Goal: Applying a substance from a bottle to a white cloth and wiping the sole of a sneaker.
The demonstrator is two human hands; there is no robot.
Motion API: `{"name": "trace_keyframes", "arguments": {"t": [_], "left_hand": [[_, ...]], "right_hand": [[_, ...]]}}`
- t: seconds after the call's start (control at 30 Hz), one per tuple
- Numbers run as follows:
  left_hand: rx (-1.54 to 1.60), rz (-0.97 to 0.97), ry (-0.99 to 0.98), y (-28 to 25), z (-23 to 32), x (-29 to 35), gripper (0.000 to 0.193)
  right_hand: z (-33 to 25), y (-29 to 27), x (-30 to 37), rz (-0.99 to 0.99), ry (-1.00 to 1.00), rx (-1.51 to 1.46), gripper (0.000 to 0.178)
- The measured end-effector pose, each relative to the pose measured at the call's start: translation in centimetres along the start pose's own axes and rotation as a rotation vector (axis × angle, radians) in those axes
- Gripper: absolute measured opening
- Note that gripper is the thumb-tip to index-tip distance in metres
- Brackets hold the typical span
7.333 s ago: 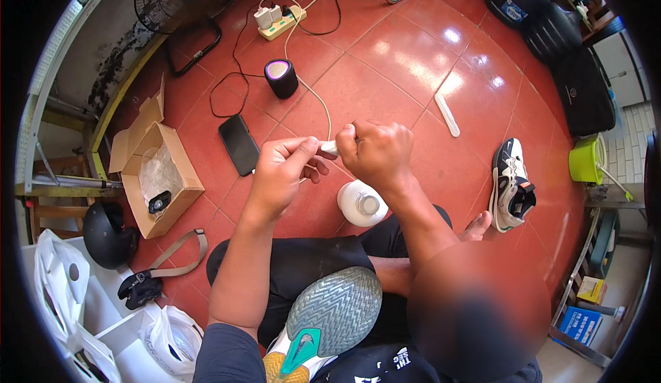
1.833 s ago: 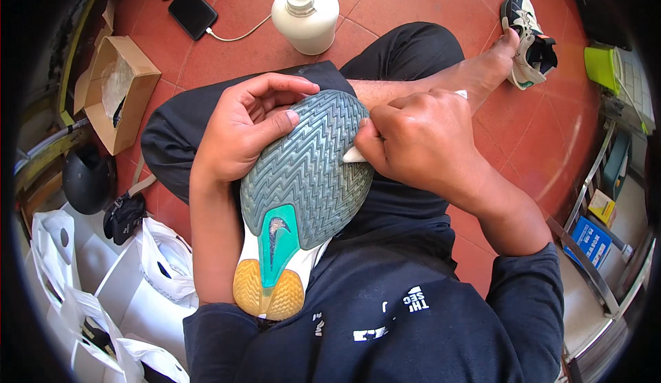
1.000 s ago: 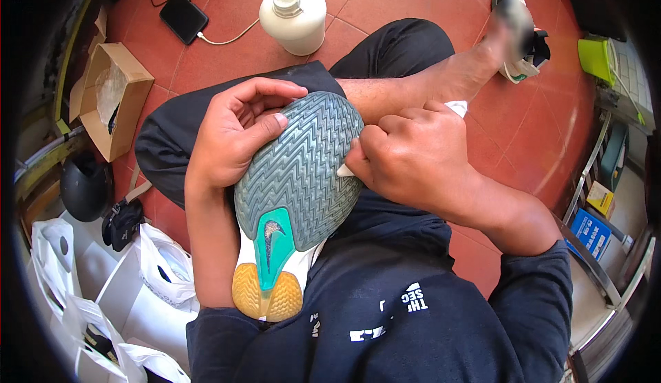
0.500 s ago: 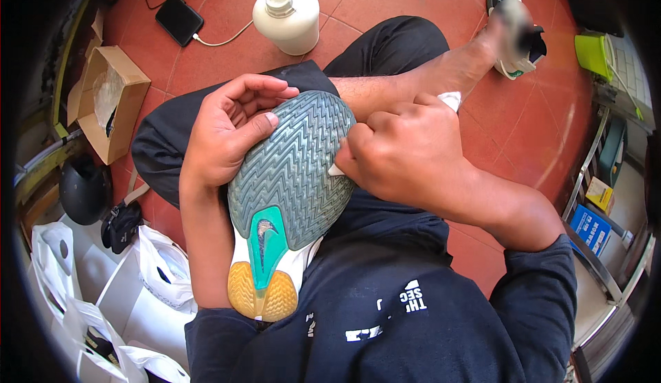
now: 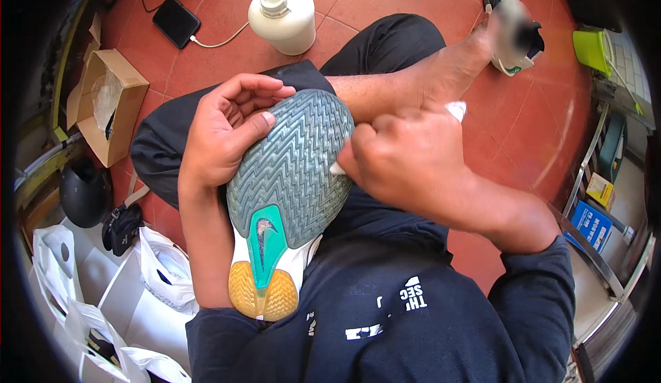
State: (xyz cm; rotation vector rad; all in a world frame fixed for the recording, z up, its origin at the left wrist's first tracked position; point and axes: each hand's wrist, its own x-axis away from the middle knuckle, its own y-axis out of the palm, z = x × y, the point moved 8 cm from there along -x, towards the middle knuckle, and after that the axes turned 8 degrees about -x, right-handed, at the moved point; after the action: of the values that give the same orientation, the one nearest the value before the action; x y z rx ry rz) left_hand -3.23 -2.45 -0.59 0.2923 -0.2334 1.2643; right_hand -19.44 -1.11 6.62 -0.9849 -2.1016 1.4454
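A shoe (image 5: pixel 292 166) rests sole-up against my body, its toe pointing away from me. The sole is grey with a zigzag tread, a teal middle panel and a yellow heel. At the toe's left side, my left hand (image 5: pixel 227 121) grips the shoe with the thumb on the tread edge and the fingers curled behind. My right hand (image 5: pixel 413 152) is closed in a fist at the sole's right edge. A white piece like tissue or cloth (image 5: pixel 456 111) sticks out of that fist at both ends; most of it is hidden by the fingers.
A white jug (image 5: pixel 284 25) stands on the red tiled floor beside a black device (image 5: pixel 177 22) with a white cable. Further around are a cardboard box (image 5: pixel 127 101), white bags (image 5: pixel 162 266), a black helmet-like object (image 5: pixel 84 190), another shoe (image 5: pixel 513 46) and a green bin (image 5: pixel 592 52).
My right hand has shifted slightly right and down along the sole's edge, the white piece with it. My left hand and the shoe have barely moved.
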Motion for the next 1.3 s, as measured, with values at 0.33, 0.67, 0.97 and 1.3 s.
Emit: {"name": "trace_keyframes", "arguments": {"t": [0.33, 0.67, 0.97, 1.3], "left_hand": [[0.014, -0.004, -0.001, 0.1, -0.1, 0.2, 0.036], [0.001, 0.008, 0.002, 0.0, -0.1, 0.2, 0.034], [-0.012, 0.014, 0.002, -0.1, 0.0, 0.2, 0.034], [-0.027, 0.027, 0.001, -0.1, 0.0, 0.1, 0.034]], "right_hand": [[0.3, 0.3, 0.0, 0.026, 0.042, -0.032, 0.029], [0.6, 0.3, -0.3, 0.016, 0.044, -0.023, 0.029], [0.3, 0.2, -0.2, -0.03, 0.063, -0.024, 0.029], [0.3, 0.2, -0.1, -0.026, 0.085, -0.03, 0.025]]}}
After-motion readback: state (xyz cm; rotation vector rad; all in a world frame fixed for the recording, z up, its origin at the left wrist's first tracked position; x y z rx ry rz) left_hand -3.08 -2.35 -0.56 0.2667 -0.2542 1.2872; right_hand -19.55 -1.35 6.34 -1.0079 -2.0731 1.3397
